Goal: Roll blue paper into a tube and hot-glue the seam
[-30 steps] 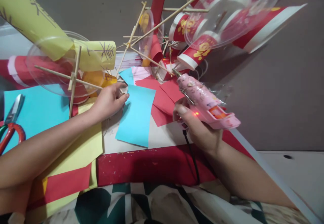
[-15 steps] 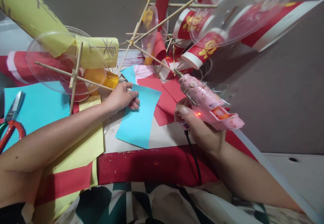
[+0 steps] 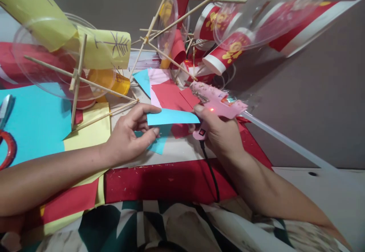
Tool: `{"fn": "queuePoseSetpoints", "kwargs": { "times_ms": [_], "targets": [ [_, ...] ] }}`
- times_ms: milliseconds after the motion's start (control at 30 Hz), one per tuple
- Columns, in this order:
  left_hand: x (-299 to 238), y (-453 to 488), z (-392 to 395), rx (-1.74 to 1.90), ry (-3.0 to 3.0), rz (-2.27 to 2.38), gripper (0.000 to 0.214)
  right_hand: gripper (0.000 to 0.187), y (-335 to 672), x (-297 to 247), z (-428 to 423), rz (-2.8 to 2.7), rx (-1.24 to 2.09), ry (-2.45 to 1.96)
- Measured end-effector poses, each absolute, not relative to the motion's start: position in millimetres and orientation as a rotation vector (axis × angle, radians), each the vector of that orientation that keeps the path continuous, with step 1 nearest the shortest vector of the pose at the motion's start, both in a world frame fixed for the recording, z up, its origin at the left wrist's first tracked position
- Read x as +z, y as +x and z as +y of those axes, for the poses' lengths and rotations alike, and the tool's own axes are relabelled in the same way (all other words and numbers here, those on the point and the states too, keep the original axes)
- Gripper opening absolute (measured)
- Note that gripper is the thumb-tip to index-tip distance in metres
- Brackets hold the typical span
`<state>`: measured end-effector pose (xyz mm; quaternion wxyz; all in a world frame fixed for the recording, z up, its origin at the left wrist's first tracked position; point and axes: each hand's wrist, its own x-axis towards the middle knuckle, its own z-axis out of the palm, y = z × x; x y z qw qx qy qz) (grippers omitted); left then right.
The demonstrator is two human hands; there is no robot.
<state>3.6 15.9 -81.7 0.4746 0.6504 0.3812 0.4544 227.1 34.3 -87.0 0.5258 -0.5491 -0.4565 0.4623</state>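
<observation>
My left hand (image 3: 134, 130) is closed on the left end of a sheet of blue paper (image 3: 173, 117), with the index finger along its upper edge. The sheet is raised and bent over, its lower part showing beneath the fold. My right hand (image 3: 222, 130) grips a pink hot glue gun (image 3: 212, 98), its small light glowing red and its nozzle pointing up and left. From its back runs a long translucent glue stick (image 3: 291, 141). The sheet's right end meets the fingers of my right hand; whether they pinch it is hidden.
Stick frames (image 3: 78, 78) with clear plastic discs stand left and behind, near yellow paper tubes (image 3: 111, 48). Red paper cups (image 3: 230, 50) hang at upper right. Red paper (image 3: 168, 98) lies on the table. Scissors (image 3: 8, 149) are at far left; a black cord (image 3: 211, 176) trails down.
My left hand has lifted the blue paper and bent it over. My right hand has brought the glue gun slightly left, beside the paper. The view has shifted, and the glue stick now shows.
</observation>
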Motion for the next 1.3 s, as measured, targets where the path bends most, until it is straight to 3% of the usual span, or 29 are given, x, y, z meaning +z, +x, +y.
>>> {"fn": "queuePoseSetpoints", "kwargs": {
  "times_ms": [167,333,400,567,733,833,1300],
  "targets": [
    [-95,0,16,1.145,1.831,0.970,0.044,0.020,220,-80,33,-1.014,1.219,-1.203],
    [-89,0,15,1.083,1.464,0.908,0.083,0.025,217,-72,31,-0.975,1.257,-1.190],
    [-83,0,16,1.144,1.309,0.915,0.087,0.025,218,-73,31,-0.967,1.243,-1.183],
    [-74,1,23,1.211,1.015,0.959,0.032,0.024,220,-76,32,-0.957,1.216,-1.159],
    [-72,1,28,0.919,0.968,0.906,0.037,0.025,218,-82,30,-1.007,1.231,-1.210],
    [-71,-1,29,0.813,0.994,0.948,0.025,0.026,217,-87,29,-1.108,1.234,-1.252],
    [-83,-5,47,0.704,0.806,0.857,0.004,0.034,217,-88,29,-1.269,1.221,-1.340]
  ]
}}
